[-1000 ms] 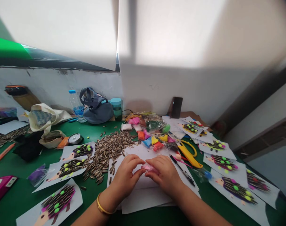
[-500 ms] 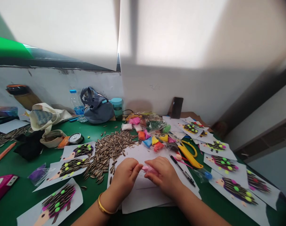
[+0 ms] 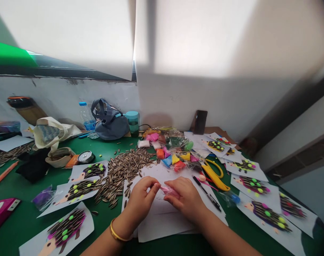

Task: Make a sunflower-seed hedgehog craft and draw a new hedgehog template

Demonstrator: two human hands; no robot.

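Over white sheets of paper (image 3: 164,227) on the green table, my right hand (image 3: 185,197) is closed around a pink packet (image 3: 170,191) in clear wrap. Just left of it is my left hand (image 3: 142,197), thumb and forefinger pinched together near the packet's end; anything between those fingertips is too small to make out. A yellow bangle (image 3: 116,231) circles the left wrist. Striped sunflower seeds (image 3: 127,165) lie heaped beyond my left hand. Behind both hands are coloured clay packets (image 3: 175,160). A black pen (image 3: 207,192) rests right of my right hand.
Yellow scissors (image 3: 214,176) lie at the right. Hedgehog pictures on paper (image 3: 258,185) spread along the right side, others (image 3: 63,231) at the left. Towards the wall stand a blue bag (image 3: 111,122), a water bottle (image 3: 85,115), a teal-lidded jar (image 3: 132,122) and a phone (image 3: 200,122).
My left hand's fingertips have shifted slightly left and down, a little farther from the pink packet. My right hand has barely moved and still holds the packet.
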